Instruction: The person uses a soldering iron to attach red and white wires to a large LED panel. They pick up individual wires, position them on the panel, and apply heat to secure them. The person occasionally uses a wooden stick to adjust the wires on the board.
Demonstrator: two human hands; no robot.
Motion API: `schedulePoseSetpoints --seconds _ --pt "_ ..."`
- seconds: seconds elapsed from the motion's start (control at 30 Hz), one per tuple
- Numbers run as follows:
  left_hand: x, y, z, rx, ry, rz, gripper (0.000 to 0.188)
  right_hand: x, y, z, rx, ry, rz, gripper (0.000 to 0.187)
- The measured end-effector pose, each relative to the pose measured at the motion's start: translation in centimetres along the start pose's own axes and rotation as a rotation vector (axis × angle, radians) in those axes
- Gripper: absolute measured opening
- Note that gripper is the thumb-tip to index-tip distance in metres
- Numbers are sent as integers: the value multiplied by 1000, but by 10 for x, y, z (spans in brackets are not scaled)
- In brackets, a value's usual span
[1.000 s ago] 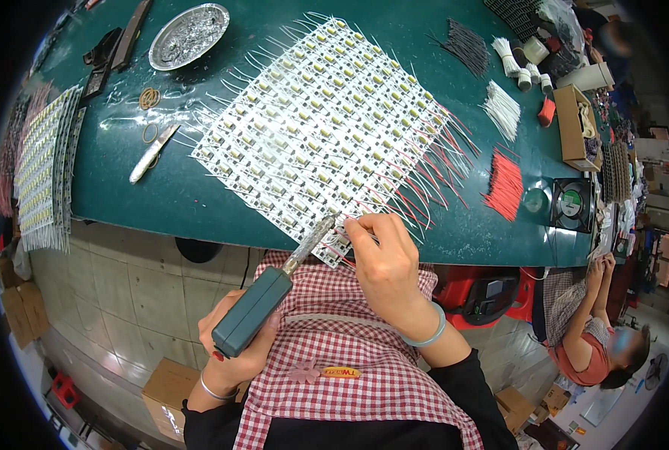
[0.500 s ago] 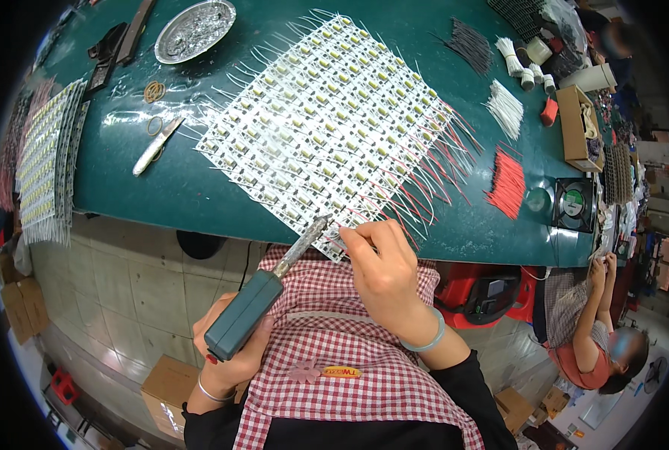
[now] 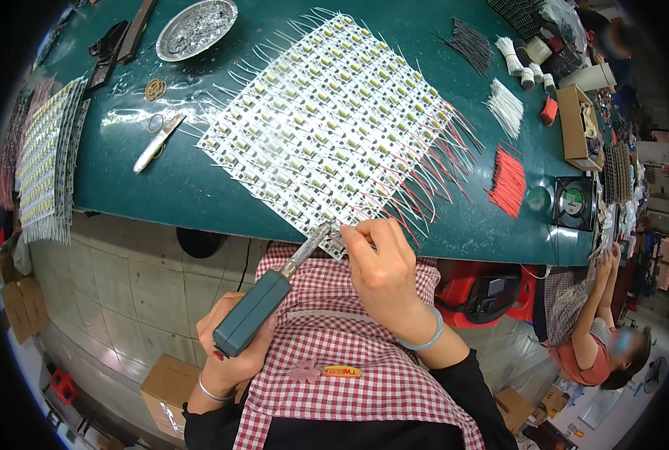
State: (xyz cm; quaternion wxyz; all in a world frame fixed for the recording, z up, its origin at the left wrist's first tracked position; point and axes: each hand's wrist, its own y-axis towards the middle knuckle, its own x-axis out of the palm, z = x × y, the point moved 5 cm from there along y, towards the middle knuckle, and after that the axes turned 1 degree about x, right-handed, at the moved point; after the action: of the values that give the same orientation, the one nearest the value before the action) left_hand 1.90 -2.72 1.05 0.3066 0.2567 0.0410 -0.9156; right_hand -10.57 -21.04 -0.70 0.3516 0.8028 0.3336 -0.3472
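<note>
My left hand (image 3: 238, 364) is wrapped round the green handle of a soldering iron (image 3: 253, 309). The iron's metal tip rests at the near corner of a large white panel of circuit boards (image 3: 312, 139), dotted with yellow components. White wires stick out of its far left side, and red and white wires (image 3: 417, 199) fan out from its right side. Thumb and forefinger of my right hand (image 3: 383, 274) are pinched beside the iron's tip, on what appears to be a thin wire; the fingertips hide most of it.
Bundles of red wires (image 3: 508, 182), white wires (image 3: 505, 110) and black wires (image 3: 469, 45) lie to the right, near a small fan (image 3: 573, 202). At left are a knife (image 3: 158, 144), a metal dish (image 3: 197, 30) and stacked panels (image 3: 48, 161). A co-worker (image 3: 586, 345) sits at right.
The soldering iron has shifted slightly right and its tip has dropped a little toward the panel's near corner. My right hand stays almost in place.
</note>
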Motion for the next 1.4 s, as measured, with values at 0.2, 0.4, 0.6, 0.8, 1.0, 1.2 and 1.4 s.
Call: schedulePoseSetpoints --seconds 0.2,0.4,0.6,0.8,1.0,1.2,1.4 --pt "2 1 0 -5 -10 9 17 1 0 -1 -5 -26 4 30" --pt "2 -1 -3 12 -19 26 16 2 0 -2 1 -45 6 29" --pt "-1 -12 -10 -31 -34 37 18 1 2 -3 -2 -56 8 28" --pt "-2 -15 -12 -75 -57 11 21 0 1 -3 -1 -62 8 28" --pt "-4 -18 -14 -52 -43 12 23 -24 -4 -4 36 -45 -51 32" --pt "-10 -25 -20 -78 -81 51 24 -85 -11 -24 34 -30 -47 36" --pt "-15 -21 -11 -24 -43 50 24 -33 -2 -28 -39 66 -25 34"
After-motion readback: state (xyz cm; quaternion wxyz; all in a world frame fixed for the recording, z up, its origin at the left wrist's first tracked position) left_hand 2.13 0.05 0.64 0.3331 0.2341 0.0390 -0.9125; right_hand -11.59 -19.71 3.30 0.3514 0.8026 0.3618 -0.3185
